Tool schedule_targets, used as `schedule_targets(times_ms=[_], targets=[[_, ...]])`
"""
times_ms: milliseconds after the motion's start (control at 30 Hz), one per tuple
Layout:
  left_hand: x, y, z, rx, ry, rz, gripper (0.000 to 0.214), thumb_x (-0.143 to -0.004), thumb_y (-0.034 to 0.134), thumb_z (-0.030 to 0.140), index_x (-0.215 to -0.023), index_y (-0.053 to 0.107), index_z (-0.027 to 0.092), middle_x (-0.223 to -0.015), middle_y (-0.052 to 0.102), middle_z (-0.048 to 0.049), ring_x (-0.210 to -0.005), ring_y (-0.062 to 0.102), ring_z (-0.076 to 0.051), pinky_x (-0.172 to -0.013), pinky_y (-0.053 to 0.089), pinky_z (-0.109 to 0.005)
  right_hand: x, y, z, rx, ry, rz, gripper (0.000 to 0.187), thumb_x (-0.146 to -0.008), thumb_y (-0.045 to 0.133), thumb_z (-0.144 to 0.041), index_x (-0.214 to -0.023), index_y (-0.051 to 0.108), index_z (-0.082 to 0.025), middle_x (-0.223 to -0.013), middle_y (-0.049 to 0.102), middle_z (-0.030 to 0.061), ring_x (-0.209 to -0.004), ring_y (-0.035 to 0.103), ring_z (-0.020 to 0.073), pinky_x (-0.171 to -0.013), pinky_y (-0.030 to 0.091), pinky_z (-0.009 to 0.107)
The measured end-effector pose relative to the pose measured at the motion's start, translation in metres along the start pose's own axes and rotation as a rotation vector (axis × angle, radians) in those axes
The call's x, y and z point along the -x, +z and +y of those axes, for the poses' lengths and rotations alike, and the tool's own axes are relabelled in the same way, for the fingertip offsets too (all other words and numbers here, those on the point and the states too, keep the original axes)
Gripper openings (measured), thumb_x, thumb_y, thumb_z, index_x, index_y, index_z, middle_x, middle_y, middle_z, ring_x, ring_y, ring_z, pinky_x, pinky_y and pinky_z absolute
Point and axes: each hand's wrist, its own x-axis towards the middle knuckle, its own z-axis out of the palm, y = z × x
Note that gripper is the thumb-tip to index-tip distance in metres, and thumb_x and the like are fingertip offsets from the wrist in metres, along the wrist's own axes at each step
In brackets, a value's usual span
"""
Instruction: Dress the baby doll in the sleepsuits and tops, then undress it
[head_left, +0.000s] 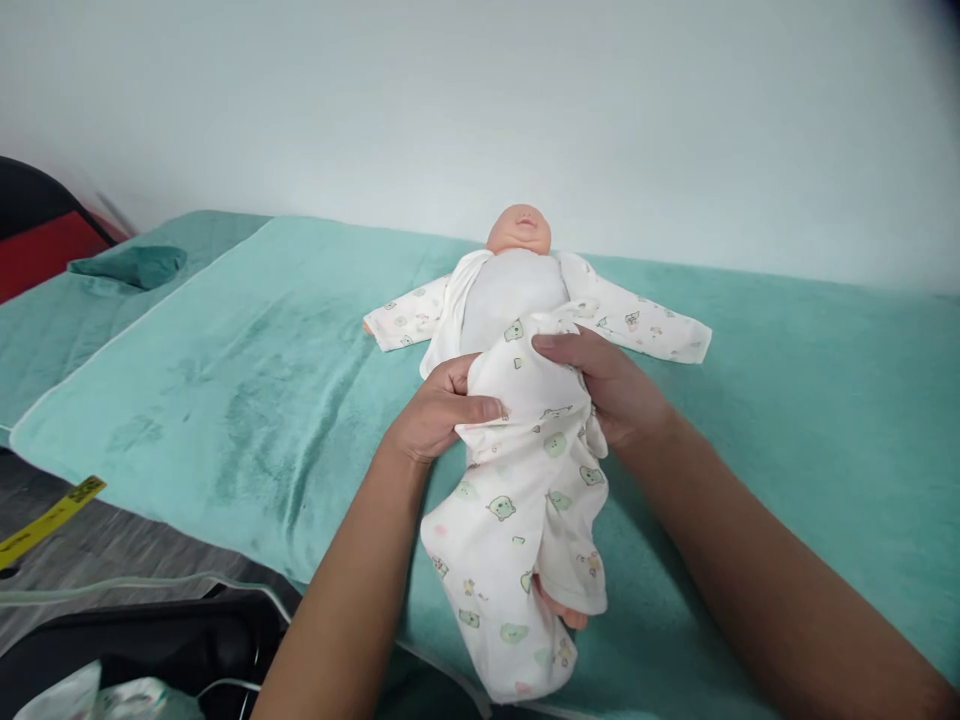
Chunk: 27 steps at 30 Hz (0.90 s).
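Note:
A baby doll (519,232) lies on its back, head toward the wall. It wears an open white patterned top (645,322) with both sleeves spread out, and its pale torso shows between the front flaps. White baby pants (525,480) printed with green animals cover its legs; a bare foot pokes from one leg opening. My left hand (442,405) grips the pants at one side of the waist, thumb on top. On the other side, my right hand (600,375) pinches the waistband, its thumb pressed on the cloth. Most fingers of both hands are hidden beneath the fabric.
A teal plush cover (225,400) lies under the doll, against a white wall (375,110). At lower left are a black case (150,640), a pale cable (135,582) and a yellow strip (52,520). Something red (45,255) stands at far left.

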Motion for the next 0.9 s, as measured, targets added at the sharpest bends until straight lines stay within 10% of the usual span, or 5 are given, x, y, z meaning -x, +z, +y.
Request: schedule_targets(times_ms=[267, 433, 667, 900], targets=[[-0.001, 0.007, -0.003, 0.106, 0.14, 0.242, 0.039, -0.061, 0.089, 0.042, -0.078, 0.065, 0.017, -0.066, 0.065, 0.0026, -0.055, 0.061, -0.011, -0.053, 0.049, -0.02, 0.009, -0.003, -0.029, 0.586, 0.183, -0.416, 0.037, -0.071, 0.082, -0.04, -0.101, 0.072, -0.021, -0.096, 0.074, 0.0021, -0.09, 0.069, 0.0226, -0.075, 0.054, 0.032], [0.002, 0.01, 0.004, -0.026, 0.056, 0.282, 0.039, -0.065, 0.085, 0.048, -0.073, 0.068, 0.015, -0.06, 0.063, 0.0015, -0.051, 0.057, -0.01, -0.048, 0.045, -0.02, 0.008, -0.003, -0.014, 0.217, 0.07, -0.227, 0.031, -0.076, 0.079, -0.036, -0.101, 0.071, -0.02, -0.095, 0.074, 0.0033, -0.091, 0.069, 0.0214, -0.078, 0.055, 0.033], [0.006, 0.004, 0.008, -0.224, -0.094, 0.018, 0.039, -0.058, 0.09, 0.04, -0.083, 0.075, 0.013, -0.075, 0.074, -0.0051, -0.066, 0.068, -0.018, -0.059, 0.053, -0.025, 0.003, 0.0, 0.0, -0.107, 0.006, 0.024, 0.035, -0.081, 0.072, -0.05, -0.093, 0.072, -0.018, -0.073, 0.071, 0.0038, -0.064, 0.066, 0.0178, -0.056, 0.054, 0.029], [0.008, 0.005, -0.006, -0.019, 0.032, 0.191, 0.057, -0.059, 0.085, 0.059, -0.093, 0.074, 0.015, -0.083, 0.076, -0.0086, -0.084, 0.073, -0.028, -0.074, 0.059, -0.035, 0.009, -0.004, -0.023, 0.411, 0.156, -0.34, 0.04, -0.068, 0.085, -0.034, -0.103, 0.072, -0.019, -0.094, 0.075, 0.0027, -0.09, 0.07, 0.0214, -0.073, 0.056, 0.03]])
